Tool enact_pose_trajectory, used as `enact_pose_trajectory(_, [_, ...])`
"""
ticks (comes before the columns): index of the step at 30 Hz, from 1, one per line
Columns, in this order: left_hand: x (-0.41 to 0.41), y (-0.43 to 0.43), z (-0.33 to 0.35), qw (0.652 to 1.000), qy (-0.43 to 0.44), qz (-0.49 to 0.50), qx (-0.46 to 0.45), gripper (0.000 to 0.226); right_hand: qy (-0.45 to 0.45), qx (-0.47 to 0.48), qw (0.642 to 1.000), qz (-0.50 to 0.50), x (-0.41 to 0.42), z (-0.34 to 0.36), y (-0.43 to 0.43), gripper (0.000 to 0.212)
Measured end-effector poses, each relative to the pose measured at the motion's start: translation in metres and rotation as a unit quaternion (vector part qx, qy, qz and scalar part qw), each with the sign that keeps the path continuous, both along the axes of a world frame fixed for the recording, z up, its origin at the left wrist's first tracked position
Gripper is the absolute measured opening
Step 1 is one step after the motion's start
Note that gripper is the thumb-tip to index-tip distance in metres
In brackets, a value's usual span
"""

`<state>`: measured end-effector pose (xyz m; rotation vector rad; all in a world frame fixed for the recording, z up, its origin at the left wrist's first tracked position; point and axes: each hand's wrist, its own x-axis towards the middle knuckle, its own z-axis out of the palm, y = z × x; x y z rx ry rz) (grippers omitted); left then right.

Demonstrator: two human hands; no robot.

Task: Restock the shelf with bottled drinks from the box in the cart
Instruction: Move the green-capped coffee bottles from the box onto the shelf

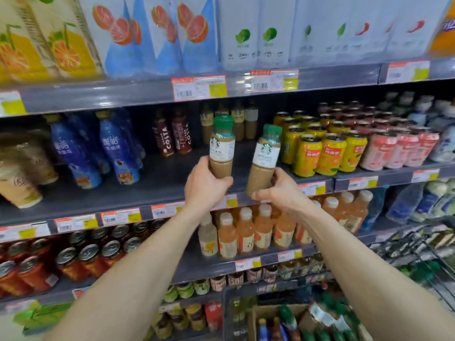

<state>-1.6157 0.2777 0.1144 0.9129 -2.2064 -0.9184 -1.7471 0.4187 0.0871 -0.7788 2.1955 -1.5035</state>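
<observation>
In the head view, your right latte bottle (264,156) leans toward the yellow cans (325,153) just to its right. It could clip them as you push in, and with both bottles held low, either could tip when it meets the shelf (157,178). Your left hand (205,185) wraps the lower body of the left latte bottle (221,146), farther left of the cans. Your right hand (278,190) curls round the other's base, and both bottles are in the air, not yet set down.
</observation>
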Motion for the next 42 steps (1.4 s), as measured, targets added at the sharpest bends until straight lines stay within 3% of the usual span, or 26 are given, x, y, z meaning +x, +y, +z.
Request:
enact_pose_trajectory(11, [-0.07,-0.039,-0.022,0.994,-0.099,0.041,-0.024,0.072,0.093,0.044,0.994,-0.02,-0.1,-0.002,-0.073,0.082])
enact_pose_trajectory(24, [-0.063,-0.049,-0.048,0.998,-0.026,0.04,-0.038,0.066,0.109,0.098,0.988,-0.054,-0.121,-0.029,-0.098,0.103])
enact_pose_trajectory(30, [-0.061,-0.054,-0.05,0.999,-0.025,0.032,-0.002,0.055,0.131,0.1,0.98,-0.11,-0.13,-0.029,-0.126,0.075])
enact_pose_trajectory(42, [-0.062,-0.058,-0.06,0.998,-0.034,0.038,-0.039,0.043,0.111,0.079,0.973,-0.184,-0.201,-0.027,-0.195,0.063])
